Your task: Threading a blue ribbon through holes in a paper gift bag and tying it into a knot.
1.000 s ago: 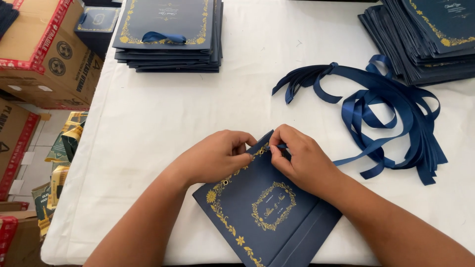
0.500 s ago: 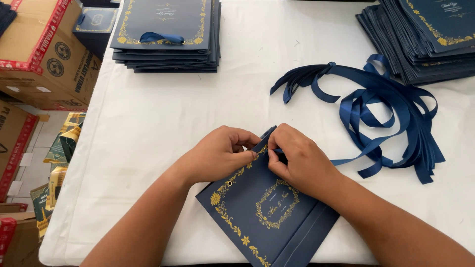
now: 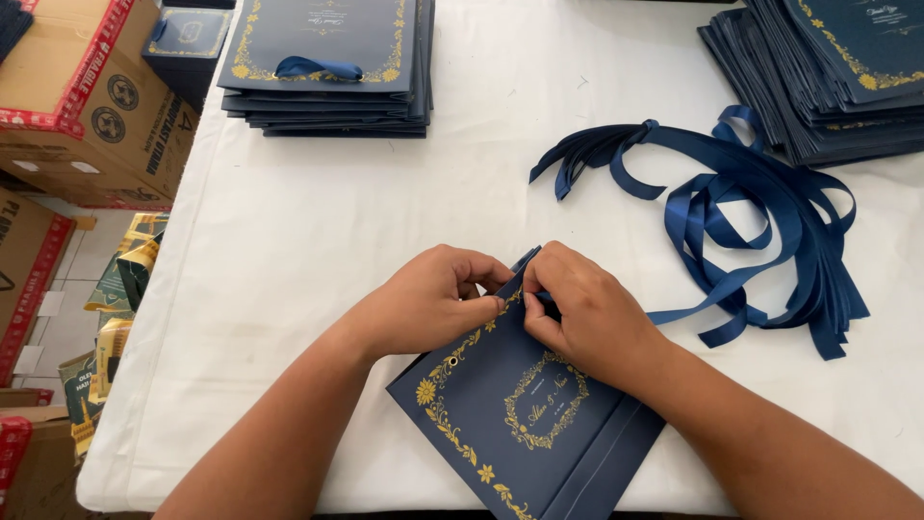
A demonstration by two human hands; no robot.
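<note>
A flat navy paper bag (image 3: 520,424) with gold floral print lies tilted on the white table (image 3: 318,250), near its front edge. My left hand (image 3: 433,299) pinches the bag's top edge beside a small punched hole. My right hand (image 3: 587,313) grips the same top corner and pinches the end of a navy satin ribbon there. That ribbon trails right from under my right hand toward a loose pile of navy ribbons (image 3: 760,221).
A stack of finished navy bags (image 3: 327,67) with a ribbon handle on top sits at the back left. Another fanned stack of bags (image 3: 837,67) lies at the back right. Cardboard boxes (image 3: 87,106) stand left of the table, above gold packets on the floor.
The bag has slid slightly and both hands have shifted a little up its top corner. The fingers keep working the ribbon end at the edge.
</note>
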